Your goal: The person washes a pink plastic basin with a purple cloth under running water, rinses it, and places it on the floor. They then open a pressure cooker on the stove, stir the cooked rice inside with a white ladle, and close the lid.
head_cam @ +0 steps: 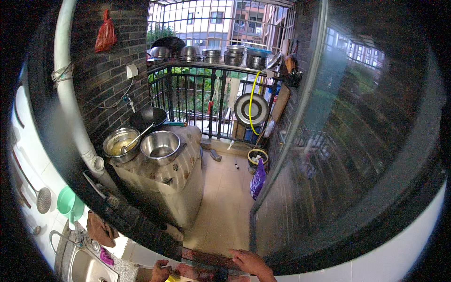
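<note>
My left hand [161, 270] is low in the picture with its fingers curled; whether it holds anything is unclear, though a bit of something yellow shows beside it. My right hand [249, 262] reaches in at the bottom, right of centre, with a finger extended and nothing visible in it. Both are near the doorway threshold [201, 257]. Beyond, on a cloth-covered table [158, 194], stand a steel basin [160, 144] and a steel bowl [121, 141] of yellowish food with a ladle [139, 136] in it. A black wok [149, 116] lies behind them.
A glass sliding door [317, 176] stands right of the doorway. A waste bucket [257, 158], with a purple bag beside it, and a grey block [215, 155] are on the balcony floor. Several pots line the railing ledge [211, 66]. At the lower left is a steel sink [88, 264].
</note>
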`<state>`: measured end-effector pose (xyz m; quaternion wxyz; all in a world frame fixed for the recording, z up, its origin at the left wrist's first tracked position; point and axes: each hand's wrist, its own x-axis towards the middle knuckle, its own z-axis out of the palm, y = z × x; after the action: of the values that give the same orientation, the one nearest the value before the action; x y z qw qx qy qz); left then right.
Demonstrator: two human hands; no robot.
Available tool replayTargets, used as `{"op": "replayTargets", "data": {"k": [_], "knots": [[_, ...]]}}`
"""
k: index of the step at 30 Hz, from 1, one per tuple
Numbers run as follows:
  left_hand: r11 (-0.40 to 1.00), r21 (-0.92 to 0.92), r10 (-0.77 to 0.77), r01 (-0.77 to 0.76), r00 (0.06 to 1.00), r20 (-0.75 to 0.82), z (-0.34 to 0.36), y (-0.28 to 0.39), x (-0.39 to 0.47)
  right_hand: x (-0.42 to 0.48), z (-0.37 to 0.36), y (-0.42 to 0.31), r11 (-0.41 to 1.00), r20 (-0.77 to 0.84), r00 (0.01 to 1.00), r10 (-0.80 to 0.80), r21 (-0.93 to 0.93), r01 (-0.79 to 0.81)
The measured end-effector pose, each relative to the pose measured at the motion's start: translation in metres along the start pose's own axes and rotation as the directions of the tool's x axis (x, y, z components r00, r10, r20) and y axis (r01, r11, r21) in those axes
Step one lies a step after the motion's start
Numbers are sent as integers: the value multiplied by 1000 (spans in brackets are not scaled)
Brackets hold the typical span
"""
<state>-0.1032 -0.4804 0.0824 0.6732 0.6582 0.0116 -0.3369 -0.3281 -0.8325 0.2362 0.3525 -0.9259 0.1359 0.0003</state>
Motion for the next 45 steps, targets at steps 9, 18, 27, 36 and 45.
{"op": "replayTargets", "data": {"k": [9, 18, 27, 36, 45], "knots": [[955, 249, 146, -159, 987, 67, 28, -2, 71, 48, -57, 19, 977, 70, 981, 183, 96, -189], [692, 624, 238, -363, 931, 276, 45, 17, 177, 85, -76, 28, 883, 93, 935, 342, 308, -353], [882, 339, 227, -326, 927, 299, 49, 98, 156, 124, -65, 38, 797, 189, 912, 365, 443, -411], [964, -70, 266, -257, 938, 221, 38, 71, 200, 152, -69, 67, 984, 36, 987, 156, -89, -153], [962, 96, 235, -255, 955, 182, 54, 71, 209, 160, -76, 105, 961, 132, 989, 58, -275, -20]]}}
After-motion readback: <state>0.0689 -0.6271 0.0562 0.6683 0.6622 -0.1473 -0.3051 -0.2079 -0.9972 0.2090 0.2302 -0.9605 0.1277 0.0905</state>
